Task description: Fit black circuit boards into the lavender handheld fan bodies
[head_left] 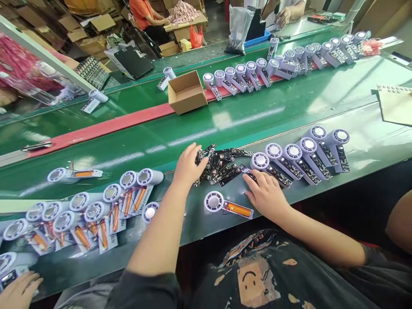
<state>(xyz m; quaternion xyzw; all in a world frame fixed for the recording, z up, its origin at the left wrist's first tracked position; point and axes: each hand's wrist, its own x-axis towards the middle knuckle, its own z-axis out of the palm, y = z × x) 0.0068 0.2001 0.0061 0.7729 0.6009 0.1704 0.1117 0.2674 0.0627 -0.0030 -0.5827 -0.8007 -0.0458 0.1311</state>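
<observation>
My left hand (pixel 188 168) is at the left edge of a pile of black circuit boards (pixel 219 163), thumb and fingers apart, fingertips touching the boards. The fingers of my right hand (pixel 267 195) stretch out over one circuit board (pixel 247 171) at the pile's right side; the thumb stands apart from it. Below the pile lies a lilac handheld fan (pixel 214 201), its handle open with an orange battery (pixel 238 209) showing. To the right, several fans with circuit boards in their handles (pixel 292 152) lie in a slanted row.
Several open fans with orange batteries (pixel 95 211) lie at left, near another person's hand (pixel 22 289). A green conveyor belt (pixel 154 133) runs beyond the bench, with a cardboard box (pixel 188 96) and a row of fans (pixel 240 71). Other people sit across the line.
</observation>
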